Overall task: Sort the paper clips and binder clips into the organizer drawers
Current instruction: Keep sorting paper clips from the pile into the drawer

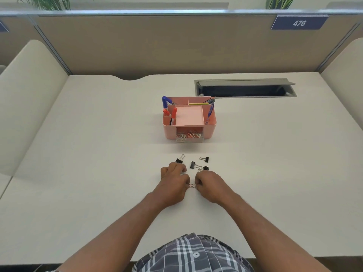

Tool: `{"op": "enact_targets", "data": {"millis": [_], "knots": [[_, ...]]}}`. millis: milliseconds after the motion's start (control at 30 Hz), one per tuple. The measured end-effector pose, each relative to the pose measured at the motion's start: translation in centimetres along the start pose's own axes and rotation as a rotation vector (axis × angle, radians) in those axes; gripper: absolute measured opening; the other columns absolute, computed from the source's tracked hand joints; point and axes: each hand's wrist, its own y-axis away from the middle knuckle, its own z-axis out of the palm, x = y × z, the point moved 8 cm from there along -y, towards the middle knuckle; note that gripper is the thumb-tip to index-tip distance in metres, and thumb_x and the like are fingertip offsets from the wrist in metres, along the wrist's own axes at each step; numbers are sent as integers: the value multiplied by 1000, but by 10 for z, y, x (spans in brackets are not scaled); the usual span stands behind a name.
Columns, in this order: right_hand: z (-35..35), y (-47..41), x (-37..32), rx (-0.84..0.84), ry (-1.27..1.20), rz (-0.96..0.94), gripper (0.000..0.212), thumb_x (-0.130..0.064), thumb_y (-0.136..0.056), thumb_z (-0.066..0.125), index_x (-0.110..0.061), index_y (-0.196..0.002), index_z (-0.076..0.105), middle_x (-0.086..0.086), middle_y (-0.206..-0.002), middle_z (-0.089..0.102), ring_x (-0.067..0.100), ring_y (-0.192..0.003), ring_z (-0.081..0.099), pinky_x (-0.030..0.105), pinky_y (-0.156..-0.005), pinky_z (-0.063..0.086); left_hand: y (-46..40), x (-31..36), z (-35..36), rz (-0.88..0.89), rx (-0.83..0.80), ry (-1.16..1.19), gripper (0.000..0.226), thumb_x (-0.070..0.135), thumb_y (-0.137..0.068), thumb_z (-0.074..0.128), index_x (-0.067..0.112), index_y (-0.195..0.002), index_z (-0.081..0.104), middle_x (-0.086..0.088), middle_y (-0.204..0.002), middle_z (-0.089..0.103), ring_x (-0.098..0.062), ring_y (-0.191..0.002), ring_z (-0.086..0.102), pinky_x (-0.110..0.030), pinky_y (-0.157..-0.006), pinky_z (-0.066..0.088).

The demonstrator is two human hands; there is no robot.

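A pink desk organizer [210, 126] stands mid-desk, its clear drawer [189, 136] pulled out and holding several paper clips. Several black binder clips lie in front of it: one at the left [179, 159], one in the middle [193, 165], one at the right [205, 159], another [204, 168] just above my right hand. My left hand [173, 178] and my right hand [208, 184] rest curled on the desk close together, both pinching paper clips [192, 186] between their fingertips.
Pens and pencils stand in the organizer's outer compartments; its top tray [189, 116] is bare. An open grey cable hatch [244, 88] lies behind on the right. Partition walls enclose the white desk [98, 154] at the back and sides.
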Motion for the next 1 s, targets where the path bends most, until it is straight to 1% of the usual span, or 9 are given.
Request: {"op": "enact_targets", "data": {"millis": [67, 267, 433, 500, 633, 733, 833, 933, 1000], "knots": [[-2, 1, 2, -1, -2, 11, 12, -12, -83, 52, -18, -83, 62, 1, -88, 65, 23, -81, 59, 36, -71, 51, -3, 1, 2, -9, -30, -14, 8, 29, -85, 59, 25, -89, 65, 5, -118, 46, -22, -118, 36, -34, -79, 20], [-3, 3, 5, 8, -42, 27, 15, -12, -82, 49, -21, -80, 60, -1, -86, 64, 22, -78, 60, 35, -69, 51, -1, 3, 0, 2, -26, 17, 8, 25, -85, 56, 25, -86, 64, 10, -106, 49, -20, -110, 39, -38, -80, 31], [-4, 4, 8, 28, -120, 30, 15, -13, -82, 51, -24, -76, 58, -5, -82, 65, 18, -77, 60, 31, -68, 50, 3, 5, -2, 11, -6, 58, 8, 25, -85, 54, 23, -88, 61, 13, -101, 53, -17, -104, 42, -36, -81, 32], [-7, 4, 10, 56, -184, 41, 13, -13, -81, 52, -23, -76, 59, -7, -79, 64, 16, -76, 60, 28, -66, 49, 3, 2, -9, -12, 39, 108, 5, 24, -84, 56, 21, -86, 59, 12, -95, 55, -17, -100, 44, -35, -79, 32], [-26, 2, 12, 165, -307, 56, 10, -14, -79, 58, -22, -76, 63, -8, -72, 65, 12, -70, 60, 29, -66, 51, -3, -6, -30, -62, 145, 256, 1, 17, -83, 61, 16, -83, 61, 8, -81, 57, -19, -85, 48, -37, -76, 38], [-53, -4, 9, 282, -385, 50, 10, -13, -80, 62, -20, -74, 65, -7, -70, 66, 10, -65, 60, 22, -63, 48, -18, -14, -53, -115, 228, 355, 8, 11, -81, 65, 14, -75, 60, 8, -69, 53, -18, -73, 46, -36, -70, 40], [-84, -16, 3, 378, -433, 42, 12, -11, -79, 62, -19, -72, 65, -5, -68, 67, 11, -64, 60, 19, -60, 47, -39, -22, -78, -133, 304, 370, 8, 6, -82, 64, 11, -76, 64, 0, -70, 64, -22, -72, 54, -39, -71, 46], [-113, -32, -6, 459, -403, 21, 12, -10, -80, 59, -18, -72, 63, -4, -68, 64, 11, -62, 58, 24, -60, 48, -62, -25, -103, -105, 388, 367, 8, 2, -84, 63, 8, -83, 68, -4, -76, 66, -23, -74, 57, -37, -70, 48], [-130, -42, -15, 505, -347, -5, 9, -10, -82, 58, -16, -77, 63, -1, -74, 65, 16, -69, 60, 31, -64, 51, -75, -25, -116, -84, 431, 328, 10, 3, -86, 61, 8, -84, 70, -4, -76, 68, -23, -73, 57, -37, -68, 49]]}}
